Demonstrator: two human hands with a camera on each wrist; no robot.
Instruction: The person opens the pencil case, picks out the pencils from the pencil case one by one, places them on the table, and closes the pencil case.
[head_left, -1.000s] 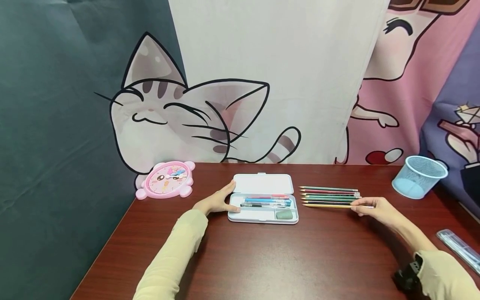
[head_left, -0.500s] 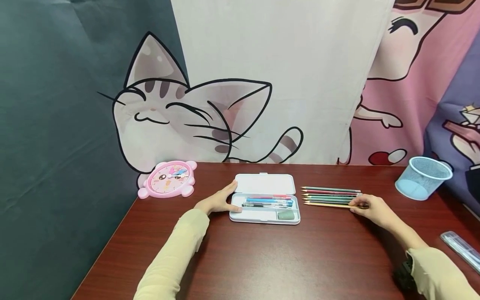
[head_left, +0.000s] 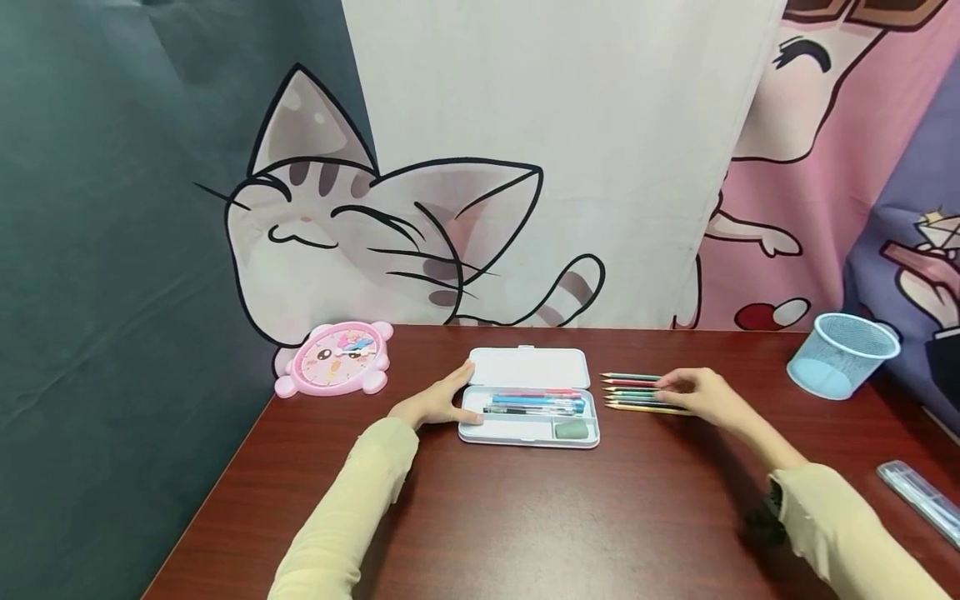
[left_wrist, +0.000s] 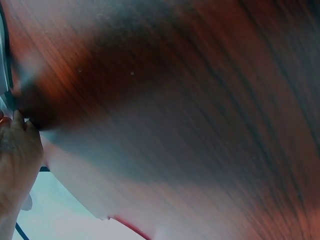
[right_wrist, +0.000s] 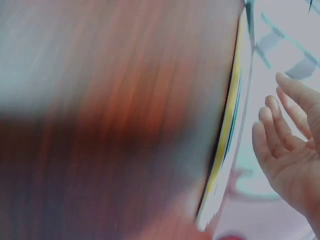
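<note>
An open white pencil case lies on the table with several pens and a grey-green eraser inside. My left hand rests at its left end, thumb over the tray's rim and fingers against the lid's edge. To the right of the case lies a row of several pencils, tips to the left. Above the right part of that row is my right hand, fingers loosely bent. In the right wrist view a gap shows between the right hand and the yellow pencil, with nothing in the fingers.
A pink clock lies at the back left of the wooden table. A light-blue mesh pen holder stands at the back right. A clear narrow case lies at the right edge. Cartoon curtains hang behind.
My right hand has let go of the yellow pencil's end and moved left, up over the pencil row. The yellow pencil now lies closer in line with the others. My left hand stays on the pencil case.
</note>
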